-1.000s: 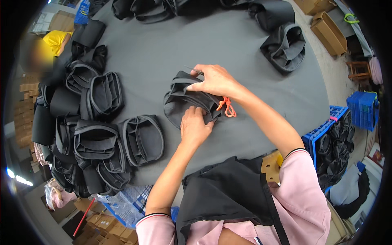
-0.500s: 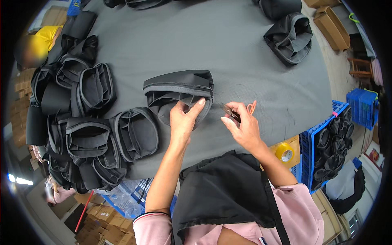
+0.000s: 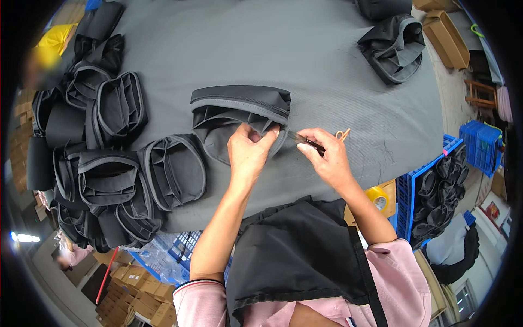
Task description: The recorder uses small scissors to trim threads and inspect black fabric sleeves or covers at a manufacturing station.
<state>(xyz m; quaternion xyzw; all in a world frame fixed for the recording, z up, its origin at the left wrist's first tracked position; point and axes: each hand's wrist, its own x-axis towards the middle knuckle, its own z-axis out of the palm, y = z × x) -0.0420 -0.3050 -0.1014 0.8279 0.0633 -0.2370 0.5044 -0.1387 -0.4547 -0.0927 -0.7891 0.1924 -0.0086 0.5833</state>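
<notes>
While inside the edge of the table (image 3: 321, 60) — black pouch (image 3: 238, 103) in left hand (image 3: 248, 151), snips (image 3: 311, 145) in right hand (image 3: 328, 159), room beyond

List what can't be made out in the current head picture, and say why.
All in the head view:
- Part of the held black pouch: covered by the left hand.
- Rear of the small snips: hidden by the right hand.
- Whether the snips' tips touch the pouch: too small and dark to tell.
- Black item at upper right: cut off by the top edge.
- Person in yellow, far left: partly blurred.
</notes>
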